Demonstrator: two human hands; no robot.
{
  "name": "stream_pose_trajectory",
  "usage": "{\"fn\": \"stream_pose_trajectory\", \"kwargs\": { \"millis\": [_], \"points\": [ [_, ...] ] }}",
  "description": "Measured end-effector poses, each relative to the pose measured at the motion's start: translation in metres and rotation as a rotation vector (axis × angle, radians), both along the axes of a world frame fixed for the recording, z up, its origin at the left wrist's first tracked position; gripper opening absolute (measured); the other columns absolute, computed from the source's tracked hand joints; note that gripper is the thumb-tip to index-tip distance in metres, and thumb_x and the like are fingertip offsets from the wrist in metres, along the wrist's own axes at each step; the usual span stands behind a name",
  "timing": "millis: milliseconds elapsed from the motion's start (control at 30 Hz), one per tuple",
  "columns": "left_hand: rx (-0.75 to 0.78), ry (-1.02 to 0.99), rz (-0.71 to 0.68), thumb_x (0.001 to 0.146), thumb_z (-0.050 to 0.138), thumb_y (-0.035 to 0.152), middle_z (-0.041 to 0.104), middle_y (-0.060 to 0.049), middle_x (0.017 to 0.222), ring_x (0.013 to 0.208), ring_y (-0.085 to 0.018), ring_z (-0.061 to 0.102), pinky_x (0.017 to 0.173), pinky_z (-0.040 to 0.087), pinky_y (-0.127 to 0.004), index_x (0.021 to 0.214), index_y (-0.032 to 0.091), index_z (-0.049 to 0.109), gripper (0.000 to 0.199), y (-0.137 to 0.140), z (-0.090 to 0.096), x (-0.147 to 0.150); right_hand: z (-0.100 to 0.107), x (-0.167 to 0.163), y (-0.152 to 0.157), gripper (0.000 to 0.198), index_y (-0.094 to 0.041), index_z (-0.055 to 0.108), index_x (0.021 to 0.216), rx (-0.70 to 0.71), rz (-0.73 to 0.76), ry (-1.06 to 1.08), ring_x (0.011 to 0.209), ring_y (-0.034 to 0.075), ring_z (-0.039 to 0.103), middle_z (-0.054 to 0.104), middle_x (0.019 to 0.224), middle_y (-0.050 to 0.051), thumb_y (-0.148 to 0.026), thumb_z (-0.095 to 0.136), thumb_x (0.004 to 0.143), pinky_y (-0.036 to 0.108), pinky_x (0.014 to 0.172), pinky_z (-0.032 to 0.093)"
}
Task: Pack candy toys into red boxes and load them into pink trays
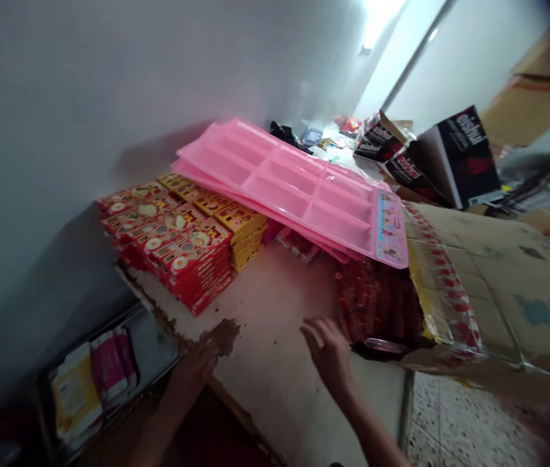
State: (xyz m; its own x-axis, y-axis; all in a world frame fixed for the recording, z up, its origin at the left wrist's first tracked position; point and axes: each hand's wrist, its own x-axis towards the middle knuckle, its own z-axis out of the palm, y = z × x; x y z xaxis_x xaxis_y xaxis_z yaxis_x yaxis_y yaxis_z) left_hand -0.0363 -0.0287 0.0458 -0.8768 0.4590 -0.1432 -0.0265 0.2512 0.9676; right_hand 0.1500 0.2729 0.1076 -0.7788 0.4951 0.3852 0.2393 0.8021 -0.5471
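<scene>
My left hand (201, 360) rests at the chipped front edge of the pale table (275, 305), its fingers lying loosely forward with nothing seen in them. Over the middle of the tabletop, my right hand (327, 355) is open, fingers apart and slightly bent. Just right of it, an opened cardboard carton (489, 285) lies on its side, with dark red packets (377, 301) showing in its mouth. Stacks of red printed flat cartons (168, 240) and yellow ones (243, 230) stand at the back left. Pink compartment trays (289, 181) lie across the yellow stack and the carton.
Below the table at left, a metal-edged tray (155, 337) holds yellow boxes (78, 392) and magenta boxes (112, 363). Black printed boxes (469, 155) and loose clutter (328, 146) lie farther back. A wall (85, 97) borders the left side; speckled floor (443, 421) shows at lower right.
</scene>
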Motion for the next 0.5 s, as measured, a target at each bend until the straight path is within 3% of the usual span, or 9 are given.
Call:
{"fn": "stream_pose_trajectory", "kwargs": {
  "millis": [67, 133, 200, 267, 333, 400, 500],
  "points": [
    [0.017, 0.062, -0.13, 0.069, 0.084, 0.055, 0.078, -0.01, 0.102, 0.114, -0.043, 0.064, 0.117, 0.04, -0.06, 0.088, 0.032, 0.083, 0.03, 0.061, 0.021, -0.036, 0.057, -0.045, 0.038, 0.027, -0.021, 0.07, 0.123, 0.256, -0.111, 0.11, 0.118, 0.029, 0.06, 0.07, 0.122, 0.012, -0.033, 0.058, 0.101, 0.046, 0.105, 0.049],
    [0.149, 0.015, -0.069, 0.07, 0.086, 0.052, 0.076, -0.011, 0.105, 0.112, -0.04, 0.065, 0.115, 0.043, -0.058, 0.094, 0.027, 0.081, 0.036, 0.125, 0.049, -0.073, 0.097, -0.092, 0.078, 0.041, -0.019, 0.062, 0.138, 0.416, -0.21, 0.08, 0.128, 0.034, 0.051, 0.06, 0.139, 0.016, -0.031, 0.062, 0.099, 0.051, 0.108, 0.045],
    [0.28, -0.106, -0.035, 0.071, 0.087, 0.054, 0.074, -0.012, 0.105, 0.113, -0.039, 0.067, 0.108, 0.05, -0.056, 0.105, 0.022, 0.076, 0.049, 0.181, 0.08, -0.108, 0.115, -0.136, 0.113, 0.047, -0.015, 0.059, 0.142, 0.485, -0.255, -0.005, 0.127, 0.036, 0.049, 0.057, 0.14, 0.019, -0.025, 0.063, 0.096, 0.053, 0.104, 0.046],
    [0.384, -0.194, -0.072, 0.081, 0.076, 0.064, 0.071, -0.013, 0.118, 0.121, -0.038, 0.065, 0.102, 0.054, -0.053, 0.127, 0.022, 0.067, 0.063, 0.218, 0.112, -0.137, 0.122, -0.173, 0.136, 0.034, -0.012, 0.068, 0.129, 0.467, -0.208, -0.103, 0.113, 0.032, 0.054, 0.063, 0.123, 0.018, -0.016, 0.058, 0.096, 0.046, 0.096, 0.048],
    [0.485, -0.274, -0.106, 0.088, 0.067, 0.07, 0.067, -0.013, 0.132, 0.129, -0.038, 0.061, 0.102, 0.055, -0.052, 0.141, 0.023, 0.055, 0.072, 0.234, 0.141, -0.155, 0.129, -0.196, 0.144, 0.027, -0.012, 0.074, 0.113, 0.422, -0.134, -0.168, 0.1, 0.026, 0.055, 0.066, 0.104, 0.013, -0.01, 0.053, 0.097, 0.039, 0.09, 0.047],
    [0.575, -0.321, -0.085, 0.089, 0.062, 0.075, 0.066, -0.013, 0.136, 0.133, -0.037, 0.059, 0.107, 0.051, -0.054, 0.145, 0.021, 0.049, 0.078, 0.227, 0.168, -0.162, 0.143, -0.204, 0.129, 0.025, -0.013, 0.075, 0.11, 0.402, -0.111, -0.164, 0.096, 0.023, 0.053, 0.064, 0.098, 0.01, -0.01, 0.052, 0.099, 0.035, 0.087, 0.045],
    [0.658, -0.199, -0.017, 0.093, 0.039, 0.083, 0.066, -0.009, 0.141, 0.137, -0.034, 0.056, 0.115, 0.045, -0.056, 0.141, 0.025, 0.054, 0.077, 0.185, 0.196, -0.163, 0.169, -0.191, 0.061, 0.026, -0.015, 0.072, 0.113, 0.406, -0.153, -0.094, 0.096, 0.022, 0.051, 0.063, 0.097, 0.008, -0.01, 0.05, 0.102, 0.033, 0.083, 0.044]
  ]
}}
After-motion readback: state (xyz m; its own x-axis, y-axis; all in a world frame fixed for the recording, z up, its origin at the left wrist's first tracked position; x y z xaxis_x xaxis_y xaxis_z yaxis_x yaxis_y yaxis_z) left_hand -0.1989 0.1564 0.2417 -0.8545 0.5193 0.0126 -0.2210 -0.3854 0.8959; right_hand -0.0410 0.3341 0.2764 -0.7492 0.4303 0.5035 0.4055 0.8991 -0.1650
